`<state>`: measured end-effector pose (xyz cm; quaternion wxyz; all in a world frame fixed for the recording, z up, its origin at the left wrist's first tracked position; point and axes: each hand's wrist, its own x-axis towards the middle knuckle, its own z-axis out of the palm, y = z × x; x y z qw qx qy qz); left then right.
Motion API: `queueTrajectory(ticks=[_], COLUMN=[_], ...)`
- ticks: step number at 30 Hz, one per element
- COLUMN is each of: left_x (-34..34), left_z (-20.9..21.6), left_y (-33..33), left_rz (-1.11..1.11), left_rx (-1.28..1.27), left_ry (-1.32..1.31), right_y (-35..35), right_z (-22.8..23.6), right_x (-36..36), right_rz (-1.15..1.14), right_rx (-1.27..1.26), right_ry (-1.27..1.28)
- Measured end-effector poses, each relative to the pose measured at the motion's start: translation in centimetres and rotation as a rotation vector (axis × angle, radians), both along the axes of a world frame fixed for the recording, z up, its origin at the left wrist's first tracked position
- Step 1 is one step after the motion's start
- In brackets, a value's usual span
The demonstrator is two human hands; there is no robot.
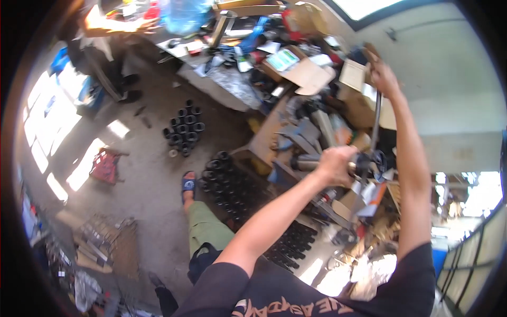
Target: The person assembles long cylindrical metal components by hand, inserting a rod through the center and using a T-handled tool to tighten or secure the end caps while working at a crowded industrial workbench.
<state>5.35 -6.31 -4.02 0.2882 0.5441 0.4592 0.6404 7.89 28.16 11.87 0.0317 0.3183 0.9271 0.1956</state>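
On the right, over a cluttered bench [268,131]: long metal lever [376,119], long axis near-to-far, running nearward from the right hand [384,79], which is closed round its far end. Left hand [336,165] is nearer the lever's low end, just left of a dark wheel [378,165]; fingers curled, can't tell on what. Metal cylinder [305,162] sits just left of that hand. Beyond: concrete floor [153,158], black tubes [185,128] standing in a cluster, another person's arm [121,25] far left.
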Motion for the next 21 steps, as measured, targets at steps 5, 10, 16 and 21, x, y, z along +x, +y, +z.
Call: queueTrajectory(ticks=[5, 10, 16, 21], left_x=[-3.1, -0.1, -0.7, -2.2], left_z=[0.0, 0.0, 0.9, -0.1], left_y=[1.7, 2.5, 1.2, 1.7], left_rz=[0.098, 0.201, 0.194, 0.098], left_rx=[-0.098, -0.052, -0.04, -0.11], left_ry=[-0.08, -0.022, -0.015, -0.068], right_y=[-14.6, -57.8, -47.3, -30.4], right_z=[-10.6, -10.7, -2.6, -1.1], right_x=[33.0, 24.0, -3.4, -20.4], right_rz=[-0.604, -0.391, 0.916, 0.948], right_rx=[-0.226, -0.381, -0.288, 0.005], right_ry=[0.014, 0.717, 0.374, 0.036])
